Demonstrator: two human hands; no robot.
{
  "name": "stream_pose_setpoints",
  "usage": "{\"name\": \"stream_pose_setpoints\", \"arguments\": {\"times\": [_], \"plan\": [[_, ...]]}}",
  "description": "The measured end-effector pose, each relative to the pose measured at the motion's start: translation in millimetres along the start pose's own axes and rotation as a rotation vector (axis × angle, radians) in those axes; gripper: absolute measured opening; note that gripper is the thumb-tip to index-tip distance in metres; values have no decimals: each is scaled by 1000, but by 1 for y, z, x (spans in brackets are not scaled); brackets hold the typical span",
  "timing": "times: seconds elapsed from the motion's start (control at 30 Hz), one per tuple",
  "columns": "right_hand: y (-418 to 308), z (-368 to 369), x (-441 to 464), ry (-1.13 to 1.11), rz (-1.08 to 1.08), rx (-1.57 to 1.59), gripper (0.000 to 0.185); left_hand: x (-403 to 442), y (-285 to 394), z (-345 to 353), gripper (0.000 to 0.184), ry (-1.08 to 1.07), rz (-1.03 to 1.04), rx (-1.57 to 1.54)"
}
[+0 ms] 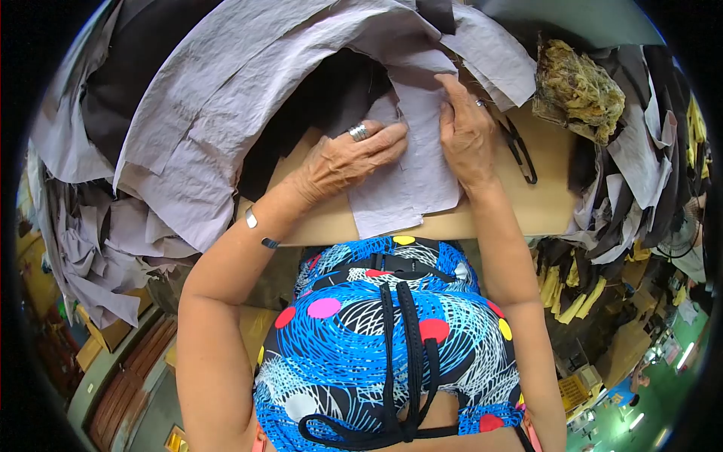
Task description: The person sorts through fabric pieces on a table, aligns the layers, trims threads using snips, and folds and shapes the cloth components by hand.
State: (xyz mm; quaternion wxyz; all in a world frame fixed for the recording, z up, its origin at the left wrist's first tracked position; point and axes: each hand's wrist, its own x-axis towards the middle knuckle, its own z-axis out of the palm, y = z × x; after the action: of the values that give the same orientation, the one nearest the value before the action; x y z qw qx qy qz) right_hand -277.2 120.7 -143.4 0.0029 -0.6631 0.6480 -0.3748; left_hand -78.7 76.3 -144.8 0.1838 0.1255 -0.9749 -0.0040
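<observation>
Across the tan tabletop (548, 197) lies grey cloth (423, 177), seemingly light, soft and best held by its edges; the left hand (343, 157) pinches it between curled fingers (390, 140), the right hand (468, 137) rests along one edge, grip unclear.

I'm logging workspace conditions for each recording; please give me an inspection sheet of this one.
Surface: tan worktop, partly covered by cloth.
Job's things: pale grey cloth piece lying under both hands.
Clutter: large curved grey cloth and dark fabric beyond the left hand; black looped tool, possibly scissors, and a tangled yellowish bundle to the right.
Grippers: left hand, fingers bent, on the cloth piece; right hand at its right edge, index finger extended; grip unclear for both.
Cables: nothing seen.
Surroundings: fabric heap at left; fan and green floor at right.
</observation>
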Motion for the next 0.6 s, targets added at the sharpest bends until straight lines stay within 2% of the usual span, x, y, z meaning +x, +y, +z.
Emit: {"name": "stream_pose_setpoints", "arguments": {"times": [0.1,0.3,0.4,0.6], "plan": [[3,4,0,24,-8,39,35,0,0,-2,41,-18,51,86],[0,1,1,-1,-5,13,32,1,4,1,41,28,-67,48],[-1,0,1,-18,1,5,34,-3,1,0,40,54,34,61],[2,3,-1,-7,-18,3,37,3,2,0,42,-15,-116,30]]}}
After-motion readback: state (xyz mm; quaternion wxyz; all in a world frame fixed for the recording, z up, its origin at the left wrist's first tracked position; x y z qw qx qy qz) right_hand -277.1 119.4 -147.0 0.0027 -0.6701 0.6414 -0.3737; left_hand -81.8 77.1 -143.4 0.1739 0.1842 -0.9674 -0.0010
